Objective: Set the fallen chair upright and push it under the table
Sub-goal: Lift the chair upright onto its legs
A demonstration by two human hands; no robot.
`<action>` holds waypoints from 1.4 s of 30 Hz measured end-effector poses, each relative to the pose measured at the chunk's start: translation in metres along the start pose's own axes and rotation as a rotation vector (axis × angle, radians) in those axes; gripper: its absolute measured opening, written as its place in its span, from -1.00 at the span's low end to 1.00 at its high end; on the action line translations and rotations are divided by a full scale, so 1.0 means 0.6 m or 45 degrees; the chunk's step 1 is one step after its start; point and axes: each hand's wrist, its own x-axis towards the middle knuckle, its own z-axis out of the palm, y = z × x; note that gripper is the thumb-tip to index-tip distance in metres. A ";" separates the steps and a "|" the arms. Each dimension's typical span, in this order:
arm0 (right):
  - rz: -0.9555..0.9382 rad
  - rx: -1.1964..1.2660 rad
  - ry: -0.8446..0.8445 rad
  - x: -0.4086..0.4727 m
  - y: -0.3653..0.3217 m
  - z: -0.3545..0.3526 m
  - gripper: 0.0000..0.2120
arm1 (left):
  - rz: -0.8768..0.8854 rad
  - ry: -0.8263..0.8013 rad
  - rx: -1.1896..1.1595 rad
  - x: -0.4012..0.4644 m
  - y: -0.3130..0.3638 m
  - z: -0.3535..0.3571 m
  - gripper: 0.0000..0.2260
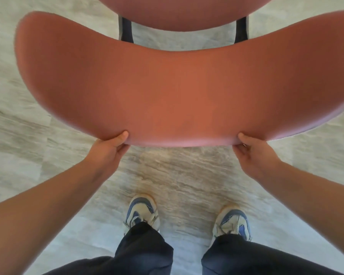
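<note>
While the person stands in two sneakers [141, 212] on the pale floor [28, 159], one chair [167, 86] stands upright before them; left hand [107, 150] and right hand [255, 152] both pinch its backrest's near edge, fingers closed.

No legible text, label, brand mark, number or sign appears anywhere in view; all visible surfaces are plain or too blurred to read

Backrest [177, 92] across frame centre, seat [185, 12] beyond at top edge, legs [125, 29] between them, left hand [107, 149] and right hand [254, 151] on backrest's near edge, shoes [141, 211] on floor [18, 135] below centre
</note>
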 end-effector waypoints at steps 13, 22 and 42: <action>-0.227 -0.178 -0.056 -0.338 -0.305 0.180 -0.57 | 0.253 0.223 0.221 -0.255 0.408 0.146 -0.87; -0.678 -0.314 0.061 -0.418 -0.575 0.400 -0.76 | 0.556 0.327 0.207 -0.261 0.727 0.307 -0.63; -0.691 -0.386 0.102 -0.358 -0.951 0.730 -0.75 | 0.678 0.417 0.255 -0.097 1.140 0.542 -0.67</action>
